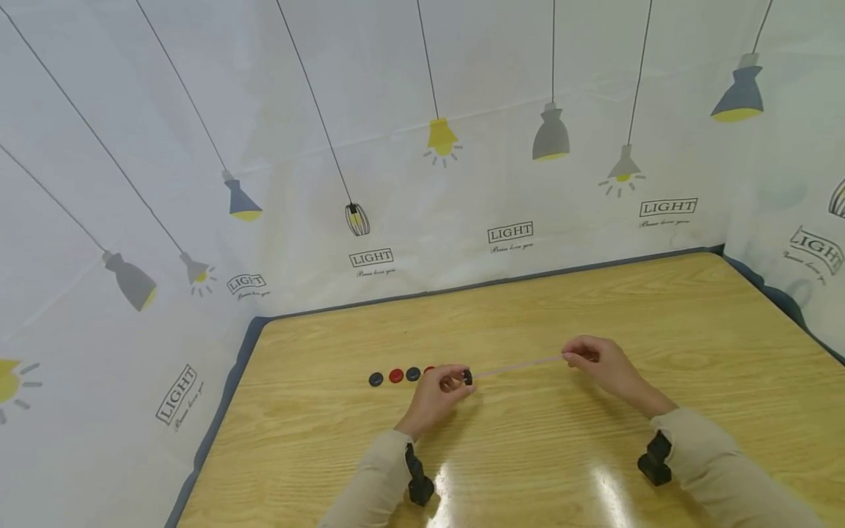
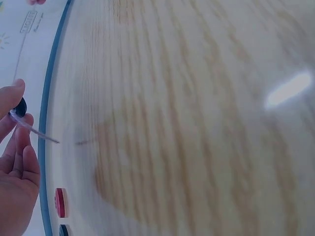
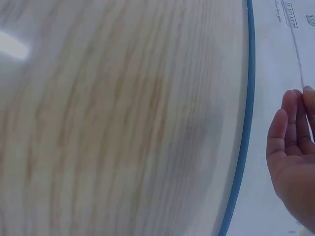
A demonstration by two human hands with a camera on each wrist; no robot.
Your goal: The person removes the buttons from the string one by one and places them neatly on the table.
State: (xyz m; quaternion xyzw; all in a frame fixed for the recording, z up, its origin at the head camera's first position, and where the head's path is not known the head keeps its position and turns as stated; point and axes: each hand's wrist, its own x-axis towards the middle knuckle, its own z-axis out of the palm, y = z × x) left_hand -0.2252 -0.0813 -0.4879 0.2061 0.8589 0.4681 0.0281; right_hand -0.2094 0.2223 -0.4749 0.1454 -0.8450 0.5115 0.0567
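Note:
My left hand [image 1: 436,396] pinches a small dark round button [image 1: 468,377] on edge between thumb and fingers, just above the table. A thin pale purple string [image 1: 521,364] runs from the button to my right hand [image 1: 610,370], which pinches it between thumb and fingertips. The string looks taut and nearly straight between the hands. In the left wrist view, a short tail of string [image 2: 39,132] pokes out past the button [image 2: 21,107]. Left of my left hand lie a dark button [image 1: 375,379], a red button [image 1: 396,375], another dark button [image 1: 413,374] and a partly hidden red one [image 1: 430,369].
The wood-grain table [image 1: 330,455] has a blue edge along its back and sides. White sheeting [image 1: 422,220] printed with lamps stands behind it and at both sides. A black wrist camera [image 1: 419,484] sits on the left wrist, another [image 1: 655,460] on the right.

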